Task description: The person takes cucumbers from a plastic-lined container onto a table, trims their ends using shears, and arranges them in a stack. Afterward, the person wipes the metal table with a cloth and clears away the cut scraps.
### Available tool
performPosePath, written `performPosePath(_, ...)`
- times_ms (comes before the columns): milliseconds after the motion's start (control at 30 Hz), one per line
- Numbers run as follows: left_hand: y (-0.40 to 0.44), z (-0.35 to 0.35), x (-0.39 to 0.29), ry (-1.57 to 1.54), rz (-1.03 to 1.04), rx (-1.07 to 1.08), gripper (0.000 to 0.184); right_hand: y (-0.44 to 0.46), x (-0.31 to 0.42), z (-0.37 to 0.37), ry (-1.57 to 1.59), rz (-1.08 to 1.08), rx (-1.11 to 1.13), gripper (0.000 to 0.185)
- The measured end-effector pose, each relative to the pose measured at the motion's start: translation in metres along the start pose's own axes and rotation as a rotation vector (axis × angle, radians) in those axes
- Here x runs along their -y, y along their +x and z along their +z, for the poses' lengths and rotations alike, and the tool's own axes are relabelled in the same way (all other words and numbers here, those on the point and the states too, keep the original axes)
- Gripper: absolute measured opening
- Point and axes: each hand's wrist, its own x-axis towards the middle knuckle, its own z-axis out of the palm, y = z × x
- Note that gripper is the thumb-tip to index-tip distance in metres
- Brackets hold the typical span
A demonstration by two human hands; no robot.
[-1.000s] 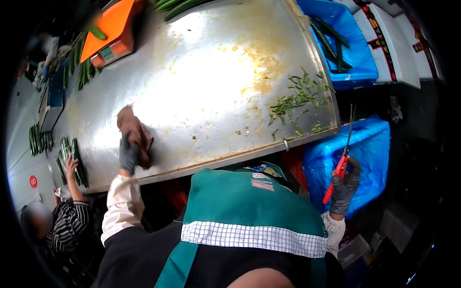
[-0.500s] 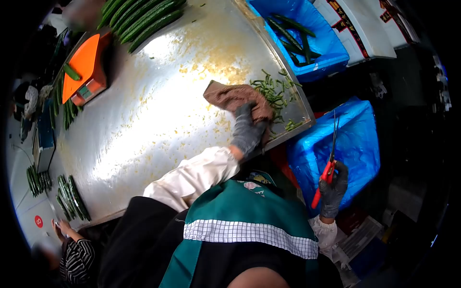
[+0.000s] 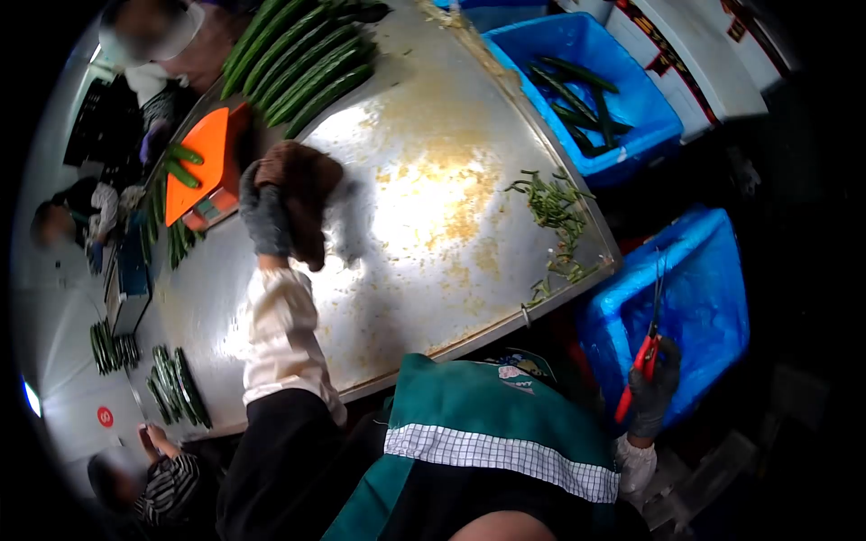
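My left hand (image 3: 267,222), in a grey glove, grips a brown cloth (image 3: 309,189) on the metal table (image 3: 370,311), close beside the orange scale (image 3: 209,144). Two short cucumber pieces (image 3: 183,165) lie on the scale. Off the table's right side, my right hand (image 3: 656,389), also gloved, is wrapped round the red handles of a pair of scissors (image 3: 644,359), blades pointing up. Behind the scissors is a blue-lined bin (image 3: 722,298). Small green trimmings (image 3: 552,206) are heaped near the table's right corner.
Long cucumbers (image 3: 302,68) lie in a row at the far edge; more cucumbers (image 3: 180,383) lie at the near left. A blue crate (image 3: 645,122) with several cucumbers stands beyond the right edge. White boxes (image 3: 695,68) are behind it. Other people (image 3: 167,487) are around the left side.
My left hand has swept the cloth leftward across the table, from the trimmings to beside the scale. The right hand still holds the scissors. The view has shifted slightly.
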Motion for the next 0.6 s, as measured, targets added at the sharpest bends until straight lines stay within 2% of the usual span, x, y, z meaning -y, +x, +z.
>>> performPosePath(33,0.015,-0.001,0.024,-0.111,-0.114,-0.003,0.032,-0.002,0.001,0.000,0.021,0.030,0.007,0.062)
performPosePath(67,0.022,0.004,0.061,-0.128,-0.117,0.024,0.032,-0.005,0.003,0.000,0.041,0.058,0.012,0.062)
performPosePath(133,0.027,0.020,0.148,0.159,-0.278,0.075,0.033,-0.010,0.008,-0.003,0.019,0.086,-0.003,0.060)
performPosePath(167,0.029,0.033,0.167,0.307,-0.353,0.097,0.034,-0.014,0.007,-0.005,0.023,0.119,0.005,0.061)
performPosePath(200,0.024,0.056,0.164,0.355,-0.345,0.141,0.033,-0.016,0.005,-0.006,0.027,0.150,0.018,0.061)
performPosePath(233,0.014,0.088,0.141,0.332,-0.297,0.203,0.033,-0.018,0.000,-0.007,0.001,0.067,0.001,0.061)
performPosePath(333,-0.018,0.183,0.071,0.288,-0.180,0.381,0.033,-0.023,0.000,-0.006,0.029,0.091,-0.040,0.060)
performPosePath(400,-0.036,0.237,0.040,0.382,-0.039,0.428,0.034,-0.025,-0.004,-0.007,-0.008,0.059,-0.035,0.059)
performPosePath(467,-0.048,0.276,0.007,0.358,-0.195,0.427,0.037,-0.029,-0.001,-0.006,-0.048,0.032,-0.047,0.058)
performPosePath(567,-0.067,0.314,-0.001,0.266,-0.299,0.533,0.037,-0.034,0.008,-0.006,-0.029,0.081,-0.050,0.058)
performPosePath(600,-0.076,0.317,-0.006,0.214,-0.170,0.547,0.038,-0.035,0.001,-0.006,-0.054,0.035,-0.062,0.059)
